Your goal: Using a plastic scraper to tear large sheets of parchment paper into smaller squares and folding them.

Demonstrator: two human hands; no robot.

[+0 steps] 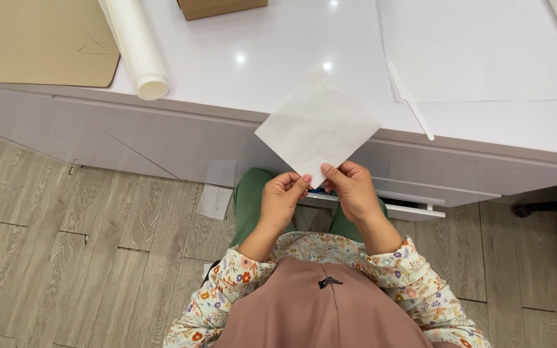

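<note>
A folded square of white paper (pixel 317 122) is held in the air in front of the white table edge, turned like a diamond. My left hand (pixel 283 198) pinches its lowest corner from the left. My right hand (pixel 353 191) pinches the same corner from the right. Both hands sit close together above my lap, fingertips nearly touching. The rest of the sheet stands free above them.
On the white table (pixel 278 45) lie a roll of white paper (pixel 138 48), a brown cardboard sheet (pixel 43 42), a brown box (pixel 220 8), a large white sheet (pixel 478 51) and a white flat tool (pixel 410 101). A paper scrap (pixel 214 201) lies on the wooden floor.
</note>
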